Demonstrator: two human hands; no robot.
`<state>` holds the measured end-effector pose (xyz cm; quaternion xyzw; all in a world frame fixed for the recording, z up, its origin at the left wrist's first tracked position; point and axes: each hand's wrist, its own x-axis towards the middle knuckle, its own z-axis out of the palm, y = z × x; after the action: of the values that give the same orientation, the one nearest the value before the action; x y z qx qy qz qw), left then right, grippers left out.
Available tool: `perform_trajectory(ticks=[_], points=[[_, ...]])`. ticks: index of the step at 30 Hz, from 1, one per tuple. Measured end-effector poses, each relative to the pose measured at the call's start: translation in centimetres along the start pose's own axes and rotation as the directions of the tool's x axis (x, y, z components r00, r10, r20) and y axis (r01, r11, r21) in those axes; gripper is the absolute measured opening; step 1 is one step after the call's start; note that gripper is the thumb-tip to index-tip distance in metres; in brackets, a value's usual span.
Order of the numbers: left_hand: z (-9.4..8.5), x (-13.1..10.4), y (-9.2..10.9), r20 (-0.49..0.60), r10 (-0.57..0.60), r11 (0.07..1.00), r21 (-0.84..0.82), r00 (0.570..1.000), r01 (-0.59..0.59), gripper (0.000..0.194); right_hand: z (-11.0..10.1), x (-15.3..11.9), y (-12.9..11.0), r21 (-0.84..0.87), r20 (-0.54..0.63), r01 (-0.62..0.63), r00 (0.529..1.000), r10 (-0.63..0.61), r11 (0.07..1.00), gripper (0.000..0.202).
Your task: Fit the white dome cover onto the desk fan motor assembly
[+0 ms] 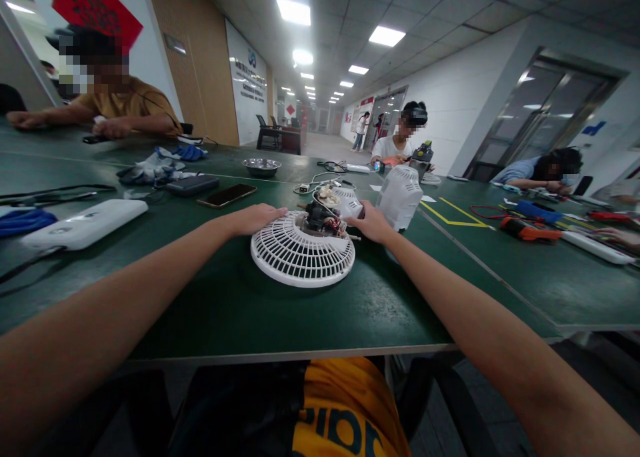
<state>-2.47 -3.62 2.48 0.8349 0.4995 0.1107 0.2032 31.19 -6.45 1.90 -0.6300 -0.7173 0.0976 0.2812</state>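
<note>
A round white fan grille [300,263] lies on the green table with a dark motor [320,217] and loose wires at its centre. My left hand [257,218] holds the grille's far left rim, its fingers partly hidden by the edge. Behind the motor's right side is a white vented cover [347,200]. My right hand [374,223] is closed around the cover's right end, thumb toward the motor. Just beyond this hand a white plastic housing [400,197] stands upright.
To the left are a smartphone [227,195], a dark box [193,184], a white power strip [93,223] and gloves [150,169]. A metal bowl [261,167] sits farther back. On the right lies an orange multimeter [530,230]. Several people sit around the table.
</note>
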Motion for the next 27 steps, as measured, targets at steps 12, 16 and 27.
perform_trajectory(ticks=[12, 16, 27], points=[[0.19, 0.13, -0.1, -0.012, 0.018, 0.997, 0.071, 1.0, -0.017, 0.073, -0.08, 0.34, 0.36, 0.015, 0.031, 0.006, 0.999, -0.006, 1.0, 0.072], [0.14, 0.06, 0.08, -0.02, 0.017, 0.995, 0.097, 1.0, -0.015, 0.069, -0.08, 0.4, 0.4, -0.013, 0.04, 0.004, 0.999, -0.003, 1.0, 0.073], [0.11, -0.03, 0.16, -0.012, 0.007, 0.996, 0.085, 1.0, -0.006, 0.076, -0.15, 0.33, 0.48, 0.023, 0.04, 0.015, 0.999, -0.016, 1.0, 0.074]])
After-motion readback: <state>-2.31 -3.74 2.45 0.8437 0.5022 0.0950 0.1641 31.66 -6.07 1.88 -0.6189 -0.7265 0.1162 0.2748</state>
